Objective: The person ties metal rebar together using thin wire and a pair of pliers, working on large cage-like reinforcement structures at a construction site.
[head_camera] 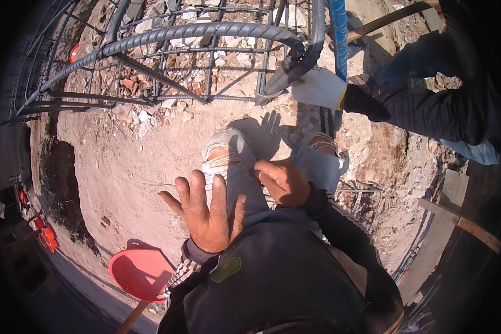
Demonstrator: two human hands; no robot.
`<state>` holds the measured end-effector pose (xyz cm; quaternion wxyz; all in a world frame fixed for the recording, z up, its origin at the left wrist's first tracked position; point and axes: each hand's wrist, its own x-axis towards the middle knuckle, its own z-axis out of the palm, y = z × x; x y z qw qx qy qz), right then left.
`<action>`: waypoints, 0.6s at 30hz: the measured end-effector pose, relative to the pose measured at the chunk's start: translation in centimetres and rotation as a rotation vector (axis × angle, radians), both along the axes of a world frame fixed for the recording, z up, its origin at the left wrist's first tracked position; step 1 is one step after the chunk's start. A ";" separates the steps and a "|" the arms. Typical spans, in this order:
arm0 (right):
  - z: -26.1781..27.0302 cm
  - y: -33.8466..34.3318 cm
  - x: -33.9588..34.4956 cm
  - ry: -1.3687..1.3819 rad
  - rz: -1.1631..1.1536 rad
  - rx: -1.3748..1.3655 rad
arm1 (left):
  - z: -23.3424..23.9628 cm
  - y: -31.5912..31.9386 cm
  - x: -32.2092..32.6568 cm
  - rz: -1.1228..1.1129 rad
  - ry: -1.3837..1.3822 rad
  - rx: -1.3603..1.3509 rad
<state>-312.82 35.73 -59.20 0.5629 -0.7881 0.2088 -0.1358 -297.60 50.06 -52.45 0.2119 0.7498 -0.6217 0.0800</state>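
My left hand (208, 215) is raised in front of my body with its fingers spread and nothing in it. Close to my thigh, my right hand (284, 181) has its thumb and forefinger together; whether something thin is between them cannot be told. Under both hands are my ripped light jeans (246, 183). Ahead of my knees stands a steel rebar cage (208, 31) with a thick ribbed bar curving over it. A co-worker's white-gloved hand (319, 87) is at the cage's right end, by a blue ribbed bar (339, 37).
A red plastic scoop or basin (137, 273) lies at lower left near a wooden handle (132, 319). Broken rubble (144, 121) lies under and beside the cage. Wooden boards (438, 238) lie at right. A dark trench (62, 188) runs along the left. The co-worker's dark sleeve (434, 110) reaches in from the right.
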 end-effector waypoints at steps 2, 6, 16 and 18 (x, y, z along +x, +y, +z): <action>-1.1 0.4 0.2 -0.038 0.102 -0.164 | 0.9 -1.7 -0.5 -0.107 0.193 0.155; 0.1 0.0 0.8 -0.200 -0.048 0.179 | -2.6 -1.7 1.0 0.072 0.871 0.347; -5.7 -6.1 -1.0 -0.155 -0.518 0.075 | -4.8 -9.9 5.0 0.164 0.681 0.175; -6.5 -7.9 -1.5 -0.115 -0.601 0.068 | -6.0 -12.6 5.8 0.161 0.672 0.114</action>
